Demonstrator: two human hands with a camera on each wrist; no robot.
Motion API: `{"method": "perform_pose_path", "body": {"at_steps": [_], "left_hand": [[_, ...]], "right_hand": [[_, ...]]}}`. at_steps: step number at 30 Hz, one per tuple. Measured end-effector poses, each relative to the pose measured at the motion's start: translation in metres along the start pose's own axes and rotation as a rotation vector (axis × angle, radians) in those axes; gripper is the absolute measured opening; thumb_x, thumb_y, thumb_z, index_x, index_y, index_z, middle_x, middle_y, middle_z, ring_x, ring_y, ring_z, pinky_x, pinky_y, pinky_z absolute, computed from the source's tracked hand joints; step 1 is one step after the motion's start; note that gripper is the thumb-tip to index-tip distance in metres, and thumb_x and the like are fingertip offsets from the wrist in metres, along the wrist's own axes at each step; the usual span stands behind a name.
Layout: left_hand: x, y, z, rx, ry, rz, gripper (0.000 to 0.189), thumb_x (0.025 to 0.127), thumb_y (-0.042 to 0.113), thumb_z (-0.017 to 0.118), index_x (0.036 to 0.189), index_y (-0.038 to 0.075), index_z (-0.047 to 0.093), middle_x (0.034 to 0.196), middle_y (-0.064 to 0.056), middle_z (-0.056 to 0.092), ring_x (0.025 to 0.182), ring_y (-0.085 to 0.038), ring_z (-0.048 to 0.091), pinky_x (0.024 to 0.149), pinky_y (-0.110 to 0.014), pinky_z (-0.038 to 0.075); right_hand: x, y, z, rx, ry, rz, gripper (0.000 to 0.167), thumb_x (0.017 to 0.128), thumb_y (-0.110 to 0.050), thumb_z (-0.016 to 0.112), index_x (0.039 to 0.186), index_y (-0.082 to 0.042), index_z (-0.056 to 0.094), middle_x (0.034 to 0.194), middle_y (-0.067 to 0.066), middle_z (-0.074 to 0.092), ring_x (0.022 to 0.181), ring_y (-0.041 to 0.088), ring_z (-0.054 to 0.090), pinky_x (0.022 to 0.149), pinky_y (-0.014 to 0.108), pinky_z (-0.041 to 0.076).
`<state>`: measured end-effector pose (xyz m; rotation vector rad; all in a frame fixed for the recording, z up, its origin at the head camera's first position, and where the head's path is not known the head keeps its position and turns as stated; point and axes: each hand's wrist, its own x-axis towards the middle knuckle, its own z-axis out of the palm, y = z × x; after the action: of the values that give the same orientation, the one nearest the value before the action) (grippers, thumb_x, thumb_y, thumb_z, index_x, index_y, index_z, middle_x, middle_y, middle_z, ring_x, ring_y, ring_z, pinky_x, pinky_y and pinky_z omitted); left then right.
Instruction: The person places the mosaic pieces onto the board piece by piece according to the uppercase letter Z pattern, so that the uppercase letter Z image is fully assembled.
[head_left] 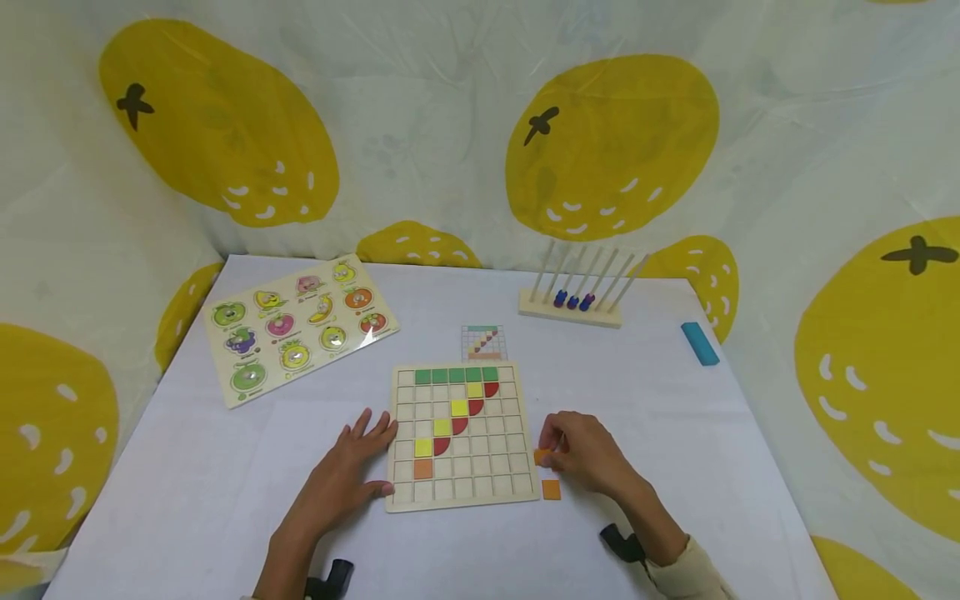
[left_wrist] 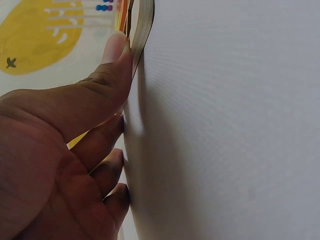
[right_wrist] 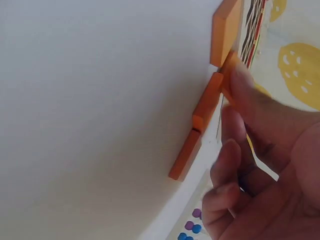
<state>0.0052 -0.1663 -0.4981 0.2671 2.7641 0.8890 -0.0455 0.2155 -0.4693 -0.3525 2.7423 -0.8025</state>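
A wooden grid board lies mid-table. On it are a row of green squares, a diagonal of yellow squares with red quarter-circles, and one orange square. My left hand rests with spread fingers against the board's left edge; in the left wrist view its thumb touches that edge. Right of the board, my right hand pinches an orange square tile between thumb and fingers. More orange tiles lie beside it, one nearer me.
A small pattern card lies just behind the board. Back left is a fruit puzzle board. A peg stand with blue and purple beads stands back right, and a teal block lies near the right edge.
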Motion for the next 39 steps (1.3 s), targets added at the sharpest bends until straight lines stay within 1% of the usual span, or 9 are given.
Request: {"method": "perform_pose_path", "body": {"at_steps": [5, 8, 13, 17, 19, 24, 29, 33, 39], "left_hand": [[0.0, 0.0, 0.0, 0.01, -0.001, 0.0, 0.102, 0.072, 0.023, 0.097, 0.16, 0.016, 0.048, 0.168, -0.004, 0.041, 0.166, -0.036, 0.019, 0.134, -0.059, 0.021], [0.0, 0.001, -0.001, 0.01, -0.002, 0.0, 0.102, 0.072, 0.023, 0.097, 0.16, 0.016, 0.048, 0.168, -0.004, 0.041, 0.166, -0.036, 0.02, 0.134, -0.059, 0.021], [0.001, 0.001, -0.001, 0.004, -0.002, -0.007, 0.101, 0.072, 0.022, 0.097, 0.16, 0.017, 0.048, 0.169, -0.003, 0.04, 0.166, -0.035, 0.019, 0.134, -0.058, 0.021], [0.001, 0.001, 0.0, 0.008, -0.001, -0.006, 0.101, 0.072, 0.022, 0.098, 0.16, 0.017, 0.048, 0.169, -0.003, 0.04, 0.166, -0.035, 0.019, 0.134, -0.059, 0.021], [0.002, 0.001, 0.001, 0.01, 0.0, -0.005, 0.102, 0.072, 0.022, 0.098, 0.16, 0.018, 0.048, 0.169, -0.003, 0.04, 0.166, -0.035, 0.019, 0.134, -0.059, 0.022], [0.002, 0.001, 0.001, 0.021, 0.002, -0.006, 0.102, 0.071, 0.022, 0.098, 0.16, 0.017, 0.049, 0.169, -0.003, 0.04, 0.166, -0.035, 0.02, 0.134, -0.059, 0.022], [0.002, 0.0, 0.0, 0.024, 0.003, 0.0, 0.101, 0.071, 0.023, 0.098, 0.16, 0.017, 0.05, 0.168, -0.004, 0.041, 0.165, -0.036, 0.02, 0.133, -0.06, 0.022], [0.002, 0.0, 0.0, 0.013, -0.003, 0.002, 0.101, 0.071, 0.023, 0.098, 0.159, 0.017, 0.05, 0.168, -0.004, 0.041, 0.165, -0.036, 0.021, 0.133, -0.06, 0.022], [0.001, 0.001, -0.001, 0.018, -0.006, 0.003, 0.1, 0.071, 0.023, 0.098, 0.159, 0.015, 0.05, 0.168, -0.006, 0.042, 0.165, -0.037, 0.021, 0.133, -0.06, 0.022]], "right_hand": [[0.004, -0.011, 0.0, -0.005, 0.095, 0.038, 0.024, 0.083, -0.013, 0.091, 0.082, -0.022, 0.069, 0.075, -0.011, 0.059, 0.065, 0.01, 0.05, 0.057, 0.022, 0.042], [0.006, -0.022, 0.002, 0.019, 0.115, 0.035, 0.025, 0.082, -0.014, 0.092, 0.082, -0.023, 0.069, 0.076, -0.011, 0.059, 0.065, 0.011, 0.049, 0.057, 0.023, 0.039], [0.012, -0.042, 0.014, 0.072, 0.076, -0.051, 0.025, 0.082, -0.017, 0.093, 0.081, -0.024, 0.068, 0.075, -0.013, 0.06, 0.067, 0.009, 0.049, 0.057, 0.021, 0.041], [0.019, -0.057, 0.028, 0.073, 0.017, -0.135, 0.026, 0.083, -0.02, 0.092, 0.082, -0.025, 0.068, 0.075, -0.014, 0.06, 0.066, 0.007, 0.051, 0.058, 0.019, 0.044], [0.022, -0.067, 0.034, 0.068, -0.011, -0.157, 0.025, 0.083, -0.021, 0.093, 0.082, -0.024, 0.068, 0.075, -0.014, 0.06, 0.066, 0.007, 0.052, 0.059, 0.019, 0.045], [0.029, -0.093, 0.044, 0.033, -0.055, -0.17, 0.027, 0.083, -0.022, 0.093, 0.081, -0.022, 0.067, 0.07, -0.012, 0.058, 0.067, 0.007, 0.053, 0.06, 0.02, 0.045], [0.036, -0.111, 0.053, -0.055, -0.061, -0.181, 0.027, 0.082, -0.024, 0.093, 0.081, -0.021, 0.067, 0.068, -0.012, 0.055, 0.067, 0.007, 0.051, 0.059, 0.02, 0.042], [0.04, -0.117, 0.061, -0.107, -0.068, -0.193, 0.028, 0.082, -0.025, 0.093, 0.079, -0.021, 0.066, 0.067, -0.013, 0.055, 0.066, 0.006, 0.05, 0.058, 0.02, 0.041], [0.04, -0.117, 0.066, -0.137, -0.088, -0.193, 0.026, 0.083, -0.024, 0.092, 0.079, -0.02, 0.067, 0.067, -0.013, 0.055, 0.065, 0.006, 0.05, 0.057, 0.02, 0.04]]}}
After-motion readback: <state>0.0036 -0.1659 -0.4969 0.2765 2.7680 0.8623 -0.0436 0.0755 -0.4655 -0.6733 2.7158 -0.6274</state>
